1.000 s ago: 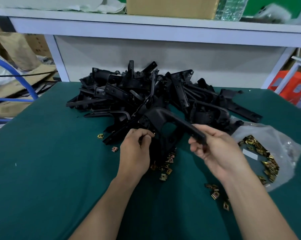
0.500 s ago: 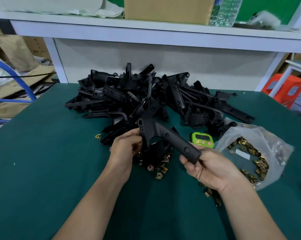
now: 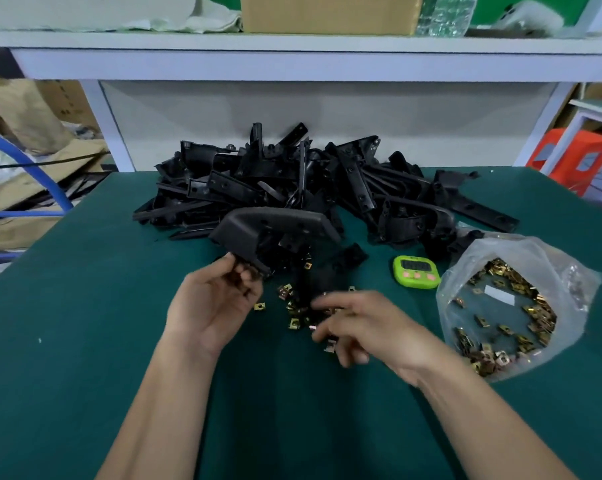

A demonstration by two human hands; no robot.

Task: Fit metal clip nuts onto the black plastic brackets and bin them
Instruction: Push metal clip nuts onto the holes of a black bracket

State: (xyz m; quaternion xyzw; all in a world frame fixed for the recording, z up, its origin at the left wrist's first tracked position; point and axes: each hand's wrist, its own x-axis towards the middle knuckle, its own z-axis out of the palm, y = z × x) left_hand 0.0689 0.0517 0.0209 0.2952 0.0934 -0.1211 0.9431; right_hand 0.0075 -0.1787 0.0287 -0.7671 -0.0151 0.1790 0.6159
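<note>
On the green table mat the left hand pinches the low end of a black bracket with curled fingers; the right hand is blurred above loose clip nuts, so I cannot tell how its fingers lie; farther away lie a green timer, a plastic bag of nuts and the bracket pile; behind stands a white shelf with a cardboard box.

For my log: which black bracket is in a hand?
The front bracket, held at its lower corner by the left hand; the others lie heaped behind.
</note>
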